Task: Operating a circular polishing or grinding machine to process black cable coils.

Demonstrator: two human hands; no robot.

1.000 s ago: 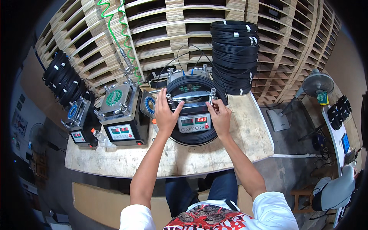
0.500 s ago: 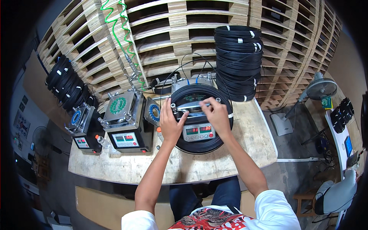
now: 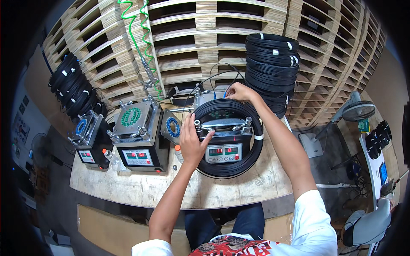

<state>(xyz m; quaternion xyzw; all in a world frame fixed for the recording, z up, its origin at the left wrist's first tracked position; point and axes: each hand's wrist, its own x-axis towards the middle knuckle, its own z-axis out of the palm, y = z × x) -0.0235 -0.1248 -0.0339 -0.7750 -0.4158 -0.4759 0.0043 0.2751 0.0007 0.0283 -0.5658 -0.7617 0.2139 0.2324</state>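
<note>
A coil of black cable (image 3: 252,160) hangs around a benchtop machine (image 3: 223,152) with a lit red digital display and metal clamp posts. At the coil's left side, my left hand (image 3: 194,141) rests with fingers stretched upward and thumb apart, close to the left clamp post (image 3: 197,126). My right hand (image 3: 240,91) reaches over the coil to the back, its fingers pinched at a blue connector (image 3: 225,94) on a thin black cable. Another blue connector (image 3: 215,96) stands beside it on a metal plate (image 3: 205,100) behind the coil. The fingertips of my right hand are partly hidden.
Left of the coil stand two similar machines (image 3: 139,157) (image 3: 87,156), a tilted round blue fixture (image 3: 172,127) and a clear bottle (image 3: 110,157). Stacked black cable coils (image 3: 271,70) rise at the back right, before wooden pallets (image 3: 177,38). A fan (image 3: 358,112) is at the right.
My right hand has moved from the clamp bar over the front machine to the blue connector behind the coil. My left hand stays at the coil's left side. The view has shifted slightly.
</note>
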